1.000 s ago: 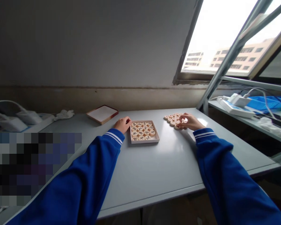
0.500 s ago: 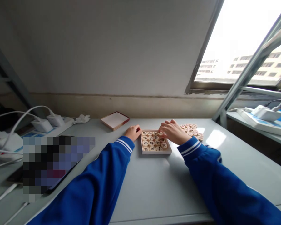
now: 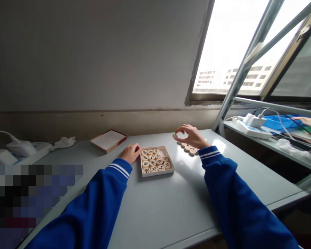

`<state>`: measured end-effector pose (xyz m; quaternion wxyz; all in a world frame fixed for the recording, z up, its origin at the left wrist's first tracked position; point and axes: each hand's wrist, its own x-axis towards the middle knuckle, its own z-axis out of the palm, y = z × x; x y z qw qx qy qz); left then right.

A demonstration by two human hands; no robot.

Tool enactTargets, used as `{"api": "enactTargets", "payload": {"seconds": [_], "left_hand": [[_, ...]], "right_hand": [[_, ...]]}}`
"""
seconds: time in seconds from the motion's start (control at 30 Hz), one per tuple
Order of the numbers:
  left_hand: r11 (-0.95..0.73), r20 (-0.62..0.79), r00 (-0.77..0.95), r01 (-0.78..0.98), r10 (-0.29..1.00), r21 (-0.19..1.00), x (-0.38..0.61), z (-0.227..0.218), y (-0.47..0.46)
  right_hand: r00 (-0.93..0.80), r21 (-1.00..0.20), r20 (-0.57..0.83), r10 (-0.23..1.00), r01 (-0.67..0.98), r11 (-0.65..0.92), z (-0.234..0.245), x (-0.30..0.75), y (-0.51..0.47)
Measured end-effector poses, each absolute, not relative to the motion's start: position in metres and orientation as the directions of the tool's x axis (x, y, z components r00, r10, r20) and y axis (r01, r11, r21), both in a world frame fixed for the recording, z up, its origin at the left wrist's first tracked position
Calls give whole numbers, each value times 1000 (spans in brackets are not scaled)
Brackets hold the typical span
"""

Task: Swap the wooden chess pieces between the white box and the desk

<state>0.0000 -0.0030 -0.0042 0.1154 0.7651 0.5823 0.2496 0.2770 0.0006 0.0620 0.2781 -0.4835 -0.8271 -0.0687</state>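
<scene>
Where our xiangqi pieces (image 3: 152, 162) sit: rows of round wooden discs, flat with black characters upward, in the shallow pale box (image 3: 158, 173) on the grey desk (image 3: 155, 207) before us; bare floor shows in its far right corner.
Left hand: ours (image 3: 130, 153) lies at the box's left wall, fingers loosely curled, thumb near the rim; we cannot tell whether it grips or merely rests there.
Right hand: ours (image 3: 193, 135) is up off the desk, thumb and index finger closed on the edge of one xiangqi piece (image 3: 175, 136), a rounded gap between them.
Loose discs (image 3: 187, 148): grouped on the desk to the box's right, apart from it; our right hand hides part of them from us.
Lid (image 3: 109, 140): beyond our left hand, near the wall (image 3: 98, 58), pale inside facing up, reddish rim.
Desk's left end: white adapters (image 3: 21, 148) plugged into a power strip (image 3: 41, 154), with crumpled white material (image 3: 64, 142) beside it.
Side shelf (image 3: 261, 138): past a slanting metal post (image 3: 237, 81), it carries another power strip (image 3: 251, 129) and a blue tray (image 3: 278, 122); another person's hand (image 3: 310, 122) reaches in.
Window (image 3: 217, 45): behind that post, bright, pale buildings outside.
</scene>
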Motion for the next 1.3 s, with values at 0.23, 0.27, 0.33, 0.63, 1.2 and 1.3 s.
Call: {"api": "enactTargets", "payload": {"seconds": [0.23,0.27,0.33,0.63,1.2,1.3], "left_hand": [[-290,252,188,834,949,470,0,-5,-3],[-289,252,187,835,950,468,0,-5,-3],[-286,250,187,842,950,458,1,-4,-4],[-294,245,198,836,949,464,1,-5,-3],[-272,232,183,850,955,451,3,-2,-6],[-270,223,186,851,957,450,3,-2,-6]], "right_hand": [[171,-145,370,913,981,-125,36,392,15],[210,-160,310,927,973,-167,30,400,17],[252,-229,189,949,951,-207,20,409,23],[122,-351,23,992,930,-106,19,392,33],[-657,-73,98,747,744,664,52,237,-28],[-640,-47,100,762,762,646,49,229,-34]]}}
